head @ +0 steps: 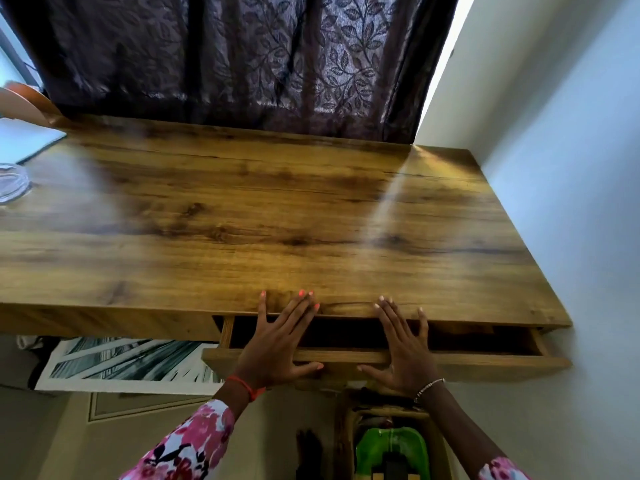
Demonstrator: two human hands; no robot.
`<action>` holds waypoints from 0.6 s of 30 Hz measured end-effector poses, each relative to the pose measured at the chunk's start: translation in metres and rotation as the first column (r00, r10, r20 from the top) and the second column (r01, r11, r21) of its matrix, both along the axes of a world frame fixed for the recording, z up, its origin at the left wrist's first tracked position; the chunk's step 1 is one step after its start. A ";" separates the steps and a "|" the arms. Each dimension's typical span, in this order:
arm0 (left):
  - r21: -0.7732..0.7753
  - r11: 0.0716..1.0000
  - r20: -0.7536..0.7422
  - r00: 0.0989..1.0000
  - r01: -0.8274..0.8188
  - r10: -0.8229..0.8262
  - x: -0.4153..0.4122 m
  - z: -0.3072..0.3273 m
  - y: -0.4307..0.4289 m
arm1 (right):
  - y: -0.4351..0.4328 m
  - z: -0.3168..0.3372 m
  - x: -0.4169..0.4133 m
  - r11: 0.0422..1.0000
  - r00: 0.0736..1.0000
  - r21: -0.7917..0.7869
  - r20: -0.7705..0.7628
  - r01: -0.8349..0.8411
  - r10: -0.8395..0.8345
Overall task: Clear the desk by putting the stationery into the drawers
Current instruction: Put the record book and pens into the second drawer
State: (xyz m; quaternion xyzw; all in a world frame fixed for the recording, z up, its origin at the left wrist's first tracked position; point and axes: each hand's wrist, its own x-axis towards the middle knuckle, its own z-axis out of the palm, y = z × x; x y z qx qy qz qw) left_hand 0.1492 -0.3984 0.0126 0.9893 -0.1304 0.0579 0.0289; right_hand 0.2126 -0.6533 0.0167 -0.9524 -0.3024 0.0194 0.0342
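Observation:
The wooden desk [277, 209] fills the middle of the head view, and I see no stationery on its top. Under its front right edge a wooden drawer [485, 362] stands pulled out a short way; its inside is dark and I cannot make out the contents. My left hand [277, 344] lies flat with straight, spread fingers across the drawer's front panel, fingertips reaching the desk edge. My right hand [405, 348] lies the same way a little to the right. Neither hand holds anything.
A dark leaf-patterned curtain [242, 57] hangs behind the desk. A white wall [571, 168] runs along the right side. A clear glass dish [12, 181] sits at the desk's far left. Below lie a leaf-print picture [131, 362] and a green object in a box [391, 448].

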 end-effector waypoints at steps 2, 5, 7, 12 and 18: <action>0.006 0.999 -0.011 0.999 -0.036 0.036 0.008 0.000 0.003 | 0.003 -0.001 0.008 1.000 1.000 -0.006 0.022 -0.003 0.004; 0.001 0.998 -0.015 0.998 -0.064 0.064 0.016 -0.005 0.005 | 0.005 -0.004 0.018 0.996 0.993 0.067 0.107 -0.052 0.044; -0.020 0.997 0.016 0.997 -0.073 0.073 0.020 -0.008 0.007 | 0.007 -0.004 0.027 0.987 0.976 0.111 0.199 -0.115 0.092; -0.030 0.997 0.076 0.994 -0.077 0.079 0.032 -0.006 0.009 | 0.010 -0.010 0.042 0.962 0.924 0.174 0.358 -0.210 0.137; -0.062 0.992 0.159 0.980 -0.108 0.117 0.040 -0.005 0.008 | 0.016 -0.018 0.050 0.961 0.905 0.190 0.410 -0.203 0.111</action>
